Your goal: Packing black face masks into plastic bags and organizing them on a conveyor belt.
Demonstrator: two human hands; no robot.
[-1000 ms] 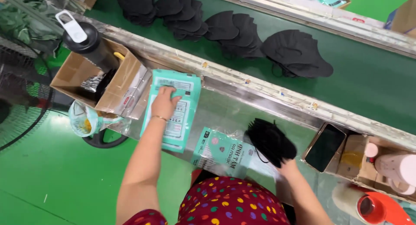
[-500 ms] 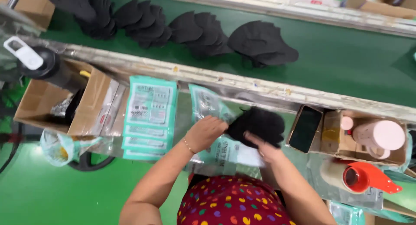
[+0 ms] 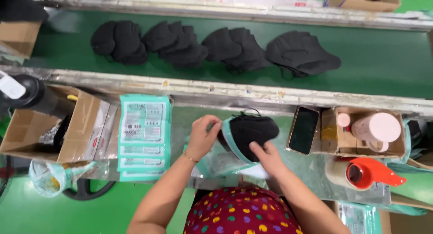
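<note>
My left hand (image 3: 203,135) grips the open mouth of a teal and clear plastic pouch (image 3: 218,159) lying on the work surface. My right hand (image 3: 267,157) holds a stack of black face masks (image 3: 251,129), whose lower end sits inside the pouch mouth. To the left lies a pile of flat teal pouches (image 3: 144,137) with printed labels. Several stacks of black masks (image 3: 216,47) rest on the green conveyor belt (image 3: 383,58) beyond the metal rail.
An open cardboard box (image 3: 43,128) stands at the left with a dark bottle (image 3: 27,94) beside it. At the right a black phone (image 3: 303,129) leans on a cardboard box holding a pink cup (image 3: 376,128). A red-handled tape dispenser (image 3: 365,173) lies below.
My left hand left the teal pouch pile and came to the pouch mouth. My right hand lifted the black masks and pushed them into the pouch. The camera view shifted right.
</note>
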